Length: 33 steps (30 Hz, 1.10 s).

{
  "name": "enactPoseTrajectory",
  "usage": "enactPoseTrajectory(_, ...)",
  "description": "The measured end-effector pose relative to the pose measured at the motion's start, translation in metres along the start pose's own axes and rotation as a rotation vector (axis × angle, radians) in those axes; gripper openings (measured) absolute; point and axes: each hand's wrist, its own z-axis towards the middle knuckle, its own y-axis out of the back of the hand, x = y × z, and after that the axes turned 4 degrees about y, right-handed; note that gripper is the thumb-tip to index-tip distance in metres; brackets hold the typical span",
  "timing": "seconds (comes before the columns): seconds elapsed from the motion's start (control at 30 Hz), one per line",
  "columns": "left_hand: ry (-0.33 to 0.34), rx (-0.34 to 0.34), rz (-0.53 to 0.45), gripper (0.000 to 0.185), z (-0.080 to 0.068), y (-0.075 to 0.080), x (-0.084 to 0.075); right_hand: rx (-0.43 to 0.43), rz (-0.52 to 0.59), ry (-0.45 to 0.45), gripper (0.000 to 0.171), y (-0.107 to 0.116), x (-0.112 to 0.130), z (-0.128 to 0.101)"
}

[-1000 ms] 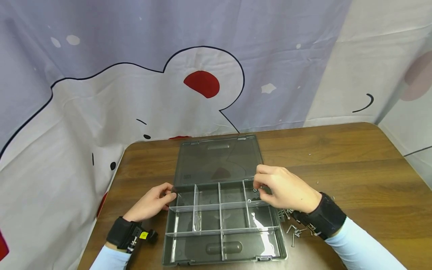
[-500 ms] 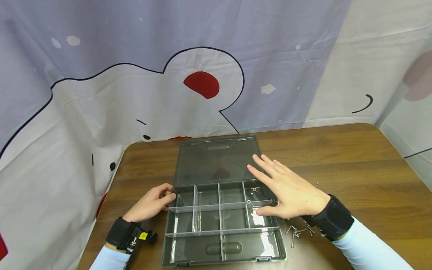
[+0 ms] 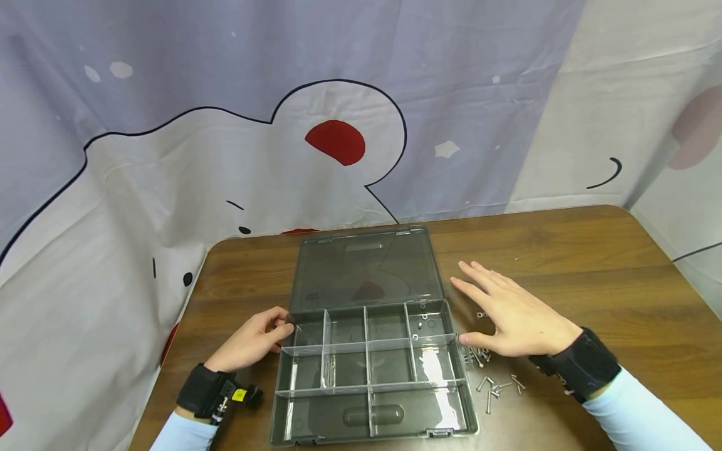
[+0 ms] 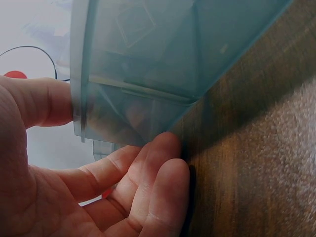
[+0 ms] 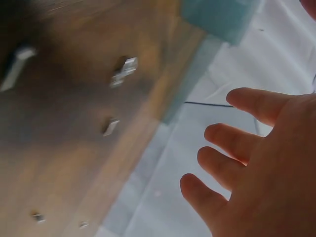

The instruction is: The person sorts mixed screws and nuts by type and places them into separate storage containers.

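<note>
A grey translucent compartment box (image 3: 369, 378) lies on the table, its lid (image 3: 366, 266) folded back flat. My left hand (image 3: 254, 338) grips the box's back left corner. In the left wrist view the thumb is at the rim and the fingers (image 4: 168, 192) curl against the outer wall near the tabletop. Several small nuts (image 3: 415, 337) sit in the back right compartment. Just right of the box, my right hand (image 3: 516, 316) hovers with fingers spread, holding nothing. Below it are loose screws (image 3: 489, 402) and a couple of nuts (image 3: 480, 314), partly hidden by the hand.
Wooden tabletop (image 3: 586, 269) extends to the right of the box. A patterned curtain (image 3: 225, 169) hangs right behind the table's back edge. A small light bit (image 3: 516, 259) lies farther back on the table. The box's other compartments hold no parts.
My right hand has left the back right compartment, its pinched fingers spreading, and moved right over the table. Another small piece now shows in that compartment. The left hand has stayed put.
</note>
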Motion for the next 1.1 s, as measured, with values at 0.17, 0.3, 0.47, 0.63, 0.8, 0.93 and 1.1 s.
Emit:
enactPoseTrajectory(0.17,-0.002,-0.004,0.0,0.03,0.0,0.0,0.001,-0.032,-0.003,-0.011,0.087,-0.008,-0.013,-0.009)
enactPoseTrajectory(0.3,-0.001,-0.006,-0.005,0.03,0.0,0.0,0.001,-0.073,-0.013,-0.003,0.072,-0.016,-0.02,-0.013)
enactPoseTrajectory(0.47,-0.004,-0.008,0.0,0.03,0.0,0.0,0.001,-0.159,-0.052,0.079,0.046,-0.025,-0.026,-0.014)
enactPoseTrajectory(0.63,-0.005,-0.007,0.008,0.03,0.0,0.0,0.002,-0.212,-0.092,0.147,0.031,-0.03,-0.027,-0.012)
enactPoseTrajectory(0.8,-0.002,-0.008,0.011,0.032,0.0,-0.001,0.001,-0.207,-0.086,0.143,0.024,-0.028,-0.024,-0.008)
enactPoseTrajectory(0.93,-0.01,-0.007,0.013,0.033,0.0,-0.001,0.001,-0.19,-0.082,0.112,0.022,-0.029,-0.021,-0.005)
enactPoseTrajectory(1.1,-0.02,-0.003,0.024,0.033,0.0,0.0,0.002,-0.171,-0.086,0.07,0.024,-0.031,-0.019,-0.001)
